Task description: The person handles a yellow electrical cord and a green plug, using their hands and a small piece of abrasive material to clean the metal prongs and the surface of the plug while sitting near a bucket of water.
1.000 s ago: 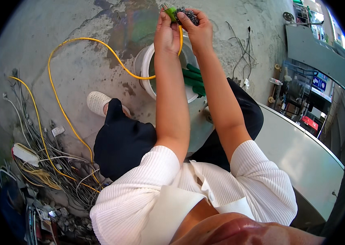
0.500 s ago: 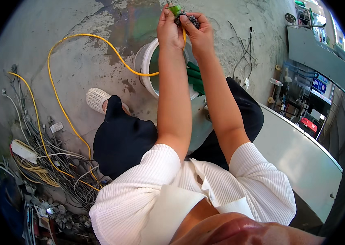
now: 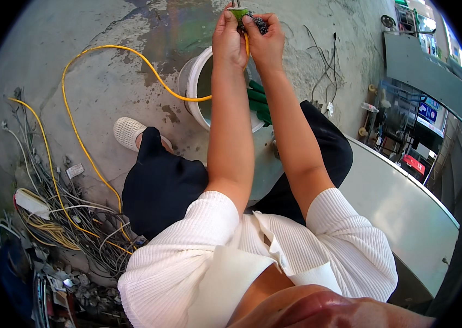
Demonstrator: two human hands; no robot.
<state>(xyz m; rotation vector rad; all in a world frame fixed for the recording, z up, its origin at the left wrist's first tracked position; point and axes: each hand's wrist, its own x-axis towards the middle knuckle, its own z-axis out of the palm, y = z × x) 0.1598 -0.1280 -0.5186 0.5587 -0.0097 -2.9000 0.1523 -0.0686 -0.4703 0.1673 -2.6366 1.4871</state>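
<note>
Over the far side of a white bucket (image 3: 193, 82), both my arms are stretched out with the hands close together. My left hand (image 3: 227, 44) is closed on a green power plug (image 3: 237, 13) whose metal prongs point away from me. A dark, curly steel wool scrubber (image 3: 262, 25) is in my right hand (image 3: 268, 48), its thumb pressing near the plug's side. From the plug a yellow cord (image 3: 149, 63) drops between my hands, then shows again left of the bucket, curving across the floor. My forearms cover part of the bucket.
Green rods or handles (image 3: 258, 97) stick out at the bucket's right. A tangle of cables (image 3: 86, 224) lies lower left beside a white box-shaped piece (image 3: 33, 203). More thin dark wires (image 3: 330, 68) lie right of my hands. A pale panel (image 3: 406, 210) stands at right, a cluttered cart (image 3: 400, 117) beyond.
The plug has turned slightly in my fingers, its prongs now more upright. My right thumb and the scrubber have shifted a little against it.
</note>
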